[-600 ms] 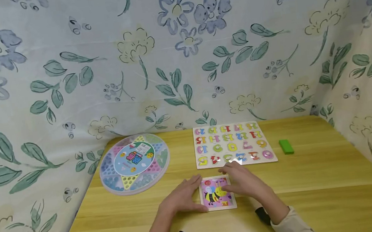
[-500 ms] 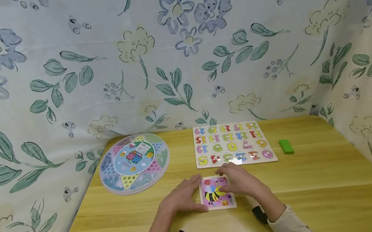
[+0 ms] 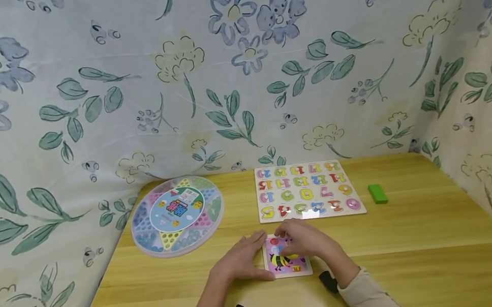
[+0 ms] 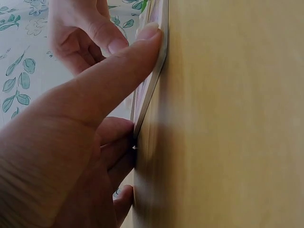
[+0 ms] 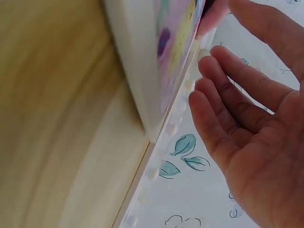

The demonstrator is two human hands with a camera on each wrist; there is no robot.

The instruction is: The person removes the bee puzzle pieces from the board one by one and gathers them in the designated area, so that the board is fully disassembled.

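A small jigsaw board with a bee picture [image 3: 280, 268] lies on the table, pink with a pale wooden border. My left hand [image 3: 239, 261] holds its left side, thumb along the near edge and fingers at the left edge. In the left wrist view, the thumb [image 4: 118, 71] lies across the board's edge [image 4: 154, 80]. My right hand [image 3: 305, 240] hovers over the board's upper right part, covering some of the bee. Its loosely bent fingers [image 5: 223, 85] stand apart from the board in the right wrist view, with nothing seen between them.
Behind the board lies a white number puzzle [image 3: 308, 190]. A green block [image 3: 377, 193] sits to its right. A round Chinese checkers set [image 3: 177, 216] is at the back left of the wooden table [image 3: 425, 264]. Flower-patterned cloth [image 3: 244, 138] hangs behind.
My right hand has moved left across the bee board, covering more of the picture. The left hand and the board stay where they were.
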